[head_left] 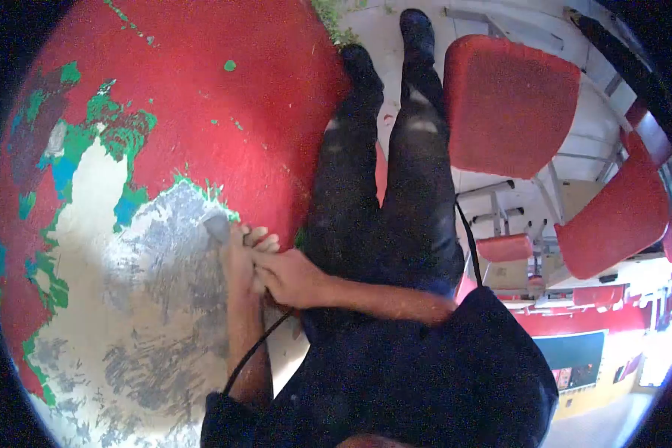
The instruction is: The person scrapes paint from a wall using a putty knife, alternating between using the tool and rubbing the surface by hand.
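Observation:
My left hand [240, 257] is up against the wall on the left, its dusty fingers curled. A small grey flat piece [216, 228], perhaps a scraper blade or a folded sheet, shows at that hand and lies against the wall; its exact kind cannot be made out. Reaching across my body, my right hand [291, 278] presses close to the left one with its fingers closed. Whatever lies between the two hands is hidden. Around them the wall has a rough grey and white patch [164, 299], bordered by red paint [239, 112] with torn green and blue edges.
To the right stand a red chair [511, 104] and another red seat [620, 216] with metal legs. My dark-trousered legs [381, 187] run close beside the wall. Paint flakes [336, 22] lie on the floor near my shoes. A green board [571, 358] hangs farther off.

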Demonstrator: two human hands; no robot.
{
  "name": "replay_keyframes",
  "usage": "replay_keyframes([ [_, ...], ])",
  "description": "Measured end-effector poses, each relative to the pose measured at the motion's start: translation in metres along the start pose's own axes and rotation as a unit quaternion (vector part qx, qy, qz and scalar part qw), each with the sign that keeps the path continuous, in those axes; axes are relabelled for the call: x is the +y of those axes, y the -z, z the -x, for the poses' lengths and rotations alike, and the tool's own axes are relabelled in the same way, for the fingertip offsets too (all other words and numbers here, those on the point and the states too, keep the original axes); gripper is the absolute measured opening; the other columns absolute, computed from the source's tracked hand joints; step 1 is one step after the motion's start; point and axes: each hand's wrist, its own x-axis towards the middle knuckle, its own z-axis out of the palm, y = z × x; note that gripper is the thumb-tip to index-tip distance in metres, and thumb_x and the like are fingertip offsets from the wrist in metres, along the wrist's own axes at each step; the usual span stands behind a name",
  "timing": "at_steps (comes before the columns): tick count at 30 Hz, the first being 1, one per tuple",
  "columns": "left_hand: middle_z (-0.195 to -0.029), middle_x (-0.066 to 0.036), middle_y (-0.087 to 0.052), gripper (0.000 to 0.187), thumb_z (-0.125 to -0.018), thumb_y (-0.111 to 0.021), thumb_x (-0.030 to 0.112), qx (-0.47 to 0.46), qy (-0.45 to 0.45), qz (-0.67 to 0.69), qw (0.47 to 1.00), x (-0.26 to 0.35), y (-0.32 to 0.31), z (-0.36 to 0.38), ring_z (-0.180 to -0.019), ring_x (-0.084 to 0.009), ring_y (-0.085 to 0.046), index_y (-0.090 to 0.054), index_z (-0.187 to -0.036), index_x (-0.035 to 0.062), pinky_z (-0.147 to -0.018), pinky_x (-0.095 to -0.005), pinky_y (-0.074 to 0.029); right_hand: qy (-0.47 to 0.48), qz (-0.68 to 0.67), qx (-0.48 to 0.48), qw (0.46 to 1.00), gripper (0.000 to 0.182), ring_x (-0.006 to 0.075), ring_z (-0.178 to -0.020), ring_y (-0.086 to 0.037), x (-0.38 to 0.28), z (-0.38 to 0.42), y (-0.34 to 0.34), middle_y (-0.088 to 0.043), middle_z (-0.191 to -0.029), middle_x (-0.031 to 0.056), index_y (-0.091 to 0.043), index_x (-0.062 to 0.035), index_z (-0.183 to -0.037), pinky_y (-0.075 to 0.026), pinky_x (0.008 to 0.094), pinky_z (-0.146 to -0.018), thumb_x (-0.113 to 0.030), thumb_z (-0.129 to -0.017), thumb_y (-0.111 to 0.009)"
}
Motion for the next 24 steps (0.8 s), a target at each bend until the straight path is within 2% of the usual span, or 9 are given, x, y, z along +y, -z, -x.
replay_keyframes([
  [4, -0.078, -0.013, -0.056, 0.032, -0.094, -0.039, 0.033, 0.013, -0.142, -0.047, 0.989, 0.041, -0.028, 0.007, -0.063, -0.0279, -0.061, -0.046, -0.098, 0.0016, -0.052, -0.0356, -0.053, 0.013, -0.046, 0.018, 0.999, 0.026, 0.0447, -0.078, -0.057, -0.002, -0.027, -0.001, -0.057, -0.083, 0.0264, -0.052, -0.0033, -0.107, -0.047, 0.0492, -0.068, -0.008, -0.083, -0.044],
  [5, -0.076, -0.013, -0.056, 0.036, -0.094, -0.039, 0.034, 0.007, -0.115, -0.032, 0.993, 0.033, -0.022, 0.013, -0.061, -0.0268, -0.060, -0.046, -0.102, -0.0003, -0.052, -0.0364, -0.053, 0.007, -0.054, 0.018, 0.998, 0.026, 0.0459, -0.079, -0.056, -0.002, -0.025, 0.000, -0.057, -0.082, 0.0265, -0.052, -0.0035, -0.107, -0.046, 0.0509, -0.069, -0.009, -0.083, -0.043],
  [8, -0.073, -0.009, -0.054, 0.034, -0.093, -0.044, 0.036, 0.017, -0.100, -0.037, 0.994, 0.006, -0.002, 0.028, -0.064, -0.0247, -0.061, -0.050, -0.096, 0.0026, -0.055, -0.0373, -0.053, 0.018, -0.067, 0.037, 0.997, 0.020, 0.0451, -0.080, -0.056, -0.007, 0.004, -0.006, -0.056, -0.082, 0.0264, -0.053, -0.0021, -0.099, -0.045, 0.0507, -0.066, -0.009, -0.083, -0.044],
  [9, -0.069, -0.007, -0.051, 0.035, -0.093, -0.043, 0.037, 0.049, -0.088, -0.039, 0.994, 0.017, -0.012, 0.031, -0.070, -0.0269, -0.062, -0.048, -0.095, 0.0024, -0.062, -0.0420, -0.054, 0.056, -0.059, 0.088, 0.993, 0.017, 0.0456, -0.081, -0.056, -0.012, -0.003, -0.007, -0.057, -0.085, 0.0260, -0.053, -0.0020, -0.096, -0.045, 0.0501, -0.067, -0.011, -0.083, -0.044],
  [12, -0.067, -0.006, -0.048, 0.035, -0.094, -0.042, 0.037, -0.050, -0.129, 0.083, 0.987, 0.026, -0.022, 0.012, -0.072, -0.0284, -0.061, -0.047, -0.092, 0.0030, -0.069, -0.0469, -0.053, 0.012, -0.052, 0.062, 0.997, 0.018, 0.0464, -0.083, -0.055, -0.022, -0.025, 0.005, -0.057, -0.088, 0.0259, -0.053, -0.0019, -0.096, -0.045, 0.0507, -0.071, -0.011, -0.083, -0.045],
  [13, -0.066, -0.006, -0.047, 0.033, -0.095, -0.041, 0.036, -0.050, -0.074, 0.102, 0.991, 0.027, -0.025, 0.019, -0.073, -0.0282, -0.059, -0.045, -0.091, 0.0033, -0.074, -0.0483, -0.051, -0.015, -0.051, 0.062, 0.997, 0.018, 0.0469, -0.083, -0.054, -0.028, -0.020, 0.009, -0.056, -0.085, 0.0262, -0.053, -0.0017, -0.096, -0.045, 0.0509, -0.071, -0.011, -0.082, -0.045],
  [16, -0.069, -0.009, -0.050, 0.029, -0.096, -0.036, 0.030, -0.036, -0.034, 0.041, 0.998, 0.000, -0.006, 0.002, -0.070, -0.0286, -0.059, -0.043, -0.091, 0.0026, -0.069, -0.0440, -0.053, 0.015, -0.011, 0.070, 0.997, 0.029, 0.0447, -0.082, -0.056, -0.011, -0.003, 0.004, -0.056, -0.084, 0.0279, -0.054, -0.0020, -0.110, -0.047, 0.0455, -0.066, -0.011, -0.083, -0.047],
  [21, -0.068, -0.006, -0.050, 0.024, -0.096, -0.037, 0.027, -0.031, -0.020, 0.060, 0.998, 0.003, -0.015, -0.004, -0.060, -0.0206, -0.053, -0.045, -0.085, 0.0062, -0.058, -0.0354, -0.049, -0.042, -0.021, 0.060, 0.997, 0.025, 0.0446, -0.081, -0.056, -0.022, -0.005, 0.016, -0.056, -0.082, 0.0277, -0.055, -0.0004, -0.103, -0.046, 0.0475, -0.068, -0.010, -0.081, -0.046],
  [24, -0.068, -0.006, -0.051, 0.023, -0.096, -0.037, 0.025, -0.020, -0.017, 0.069, 0.997, -0.008, -0.008, -0.012, -0.060, -0.0200, -0.053, -0.045, -0.084, 0.0067, -0.058, -0.0341, -0.048, -0.026, 0.007, 0.029, 0.999, 0.025, 0.0445, -0.081, -0.056, -0.009, -0.006, 0.012, -0.056, -0.083, 0.0276, -0.056, -0.0004, -0.102, -0.046, 0.0478, -0.068, -0.010, -0.082, -0.046],
])
